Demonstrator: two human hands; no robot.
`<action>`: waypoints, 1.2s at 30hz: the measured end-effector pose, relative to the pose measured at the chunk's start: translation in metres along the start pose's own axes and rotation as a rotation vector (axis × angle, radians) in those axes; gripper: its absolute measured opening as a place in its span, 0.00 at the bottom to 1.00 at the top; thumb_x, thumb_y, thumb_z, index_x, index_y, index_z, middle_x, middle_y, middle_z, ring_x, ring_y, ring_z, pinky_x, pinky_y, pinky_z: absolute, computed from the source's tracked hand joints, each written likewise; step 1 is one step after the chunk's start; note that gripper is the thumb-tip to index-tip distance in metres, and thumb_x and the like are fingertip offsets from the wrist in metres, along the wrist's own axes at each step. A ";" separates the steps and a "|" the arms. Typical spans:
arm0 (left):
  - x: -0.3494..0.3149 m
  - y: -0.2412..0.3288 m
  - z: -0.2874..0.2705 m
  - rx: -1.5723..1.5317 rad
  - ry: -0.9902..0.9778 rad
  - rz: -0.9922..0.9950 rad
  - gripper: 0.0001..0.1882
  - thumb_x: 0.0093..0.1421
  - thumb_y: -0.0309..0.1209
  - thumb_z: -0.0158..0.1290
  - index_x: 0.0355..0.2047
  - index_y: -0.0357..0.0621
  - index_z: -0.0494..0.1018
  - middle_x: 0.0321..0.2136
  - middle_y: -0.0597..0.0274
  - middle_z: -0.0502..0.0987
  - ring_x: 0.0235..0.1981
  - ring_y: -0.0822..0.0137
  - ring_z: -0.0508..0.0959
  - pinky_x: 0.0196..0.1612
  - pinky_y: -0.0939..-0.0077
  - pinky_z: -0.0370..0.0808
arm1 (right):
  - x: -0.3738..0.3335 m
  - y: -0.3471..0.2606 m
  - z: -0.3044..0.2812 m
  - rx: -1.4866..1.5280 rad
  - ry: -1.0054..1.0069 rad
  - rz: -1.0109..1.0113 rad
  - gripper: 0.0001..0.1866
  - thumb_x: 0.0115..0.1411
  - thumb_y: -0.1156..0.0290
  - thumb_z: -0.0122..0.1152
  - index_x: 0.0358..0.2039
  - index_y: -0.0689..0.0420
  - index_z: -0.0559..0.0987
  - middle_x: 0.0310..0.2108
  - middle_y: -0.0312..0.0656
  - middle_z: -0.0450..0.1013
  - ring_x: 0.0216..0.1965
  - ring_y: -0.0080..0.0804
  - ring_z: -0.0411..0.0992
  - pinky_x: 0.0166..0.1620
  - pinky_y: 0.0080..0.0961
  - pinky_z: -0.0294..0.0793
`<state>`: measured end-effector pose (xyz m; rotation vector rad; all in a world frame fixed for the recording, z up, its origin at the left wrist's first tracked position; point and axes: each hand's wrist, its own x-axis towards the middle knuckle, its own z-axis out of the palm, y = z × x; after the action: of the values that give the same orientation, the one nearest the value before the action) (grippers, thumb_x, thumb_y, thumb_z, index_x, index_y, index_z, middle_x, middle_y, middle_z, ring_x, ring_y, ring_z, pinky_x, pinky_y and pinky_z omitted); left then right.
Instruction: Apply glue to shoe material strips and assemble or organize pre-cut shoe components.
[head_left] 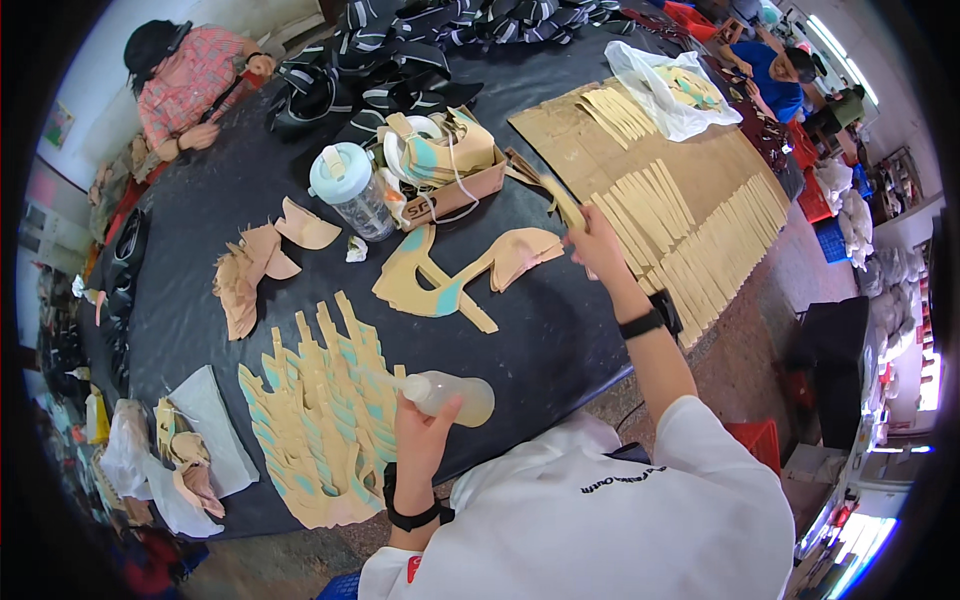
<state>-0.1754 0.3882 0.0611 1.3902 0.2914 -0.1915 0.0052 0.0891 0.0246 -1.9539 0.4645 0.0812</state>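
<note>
My left hand [421,437] is closed around a translucent squeeze bottle [462,398], which lies tilted with its nozzle pointing left. Just left of the nozzle, tan cut pieces with teal patches [325,430] are spread in overlapping rows. Farther right, my right hand [598,246] grips a tan strip [563,202] near the left edge of a cardboard sheet [550,125]. On that sheet, many narrow tan strips [715,255] lie side by side. Between my hands sit curved tan pieces [415,290] with teal patches and a pinkish stack [522,255].
A lidded clear jug [352,195] stands beside a cardboard box [470,190] of pieces and tape. Pinkish cut pieces [250,265] lie left of the jug. Black items with light trim [400,70] are heaped at the back. Two people [195,90] work across the table.
</note>
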 end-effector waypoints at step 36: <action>0.226 0.047 0.177 0.146 -0.091 0.321 0.30 0.42 0.29 0.67 0.44 0.34 0.67 0.41 0.57 0.73 0.44 0.67 0.74 0.48 0.72 0.70 | 0.056 -0.019 0.001 0.075 -0.116 -0.787 0.30 0.48 0.71 0.62 0.53 0.60 0.66 0.48 0.50 0.65 0.53 0.50 0.60 0.57 0.38 0.59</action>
<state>0.0697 0.2304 0.0617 1.5473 -0.0242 -0.0097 0.0636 0.0811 0.0255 -1.9169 -0.3877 -0.3195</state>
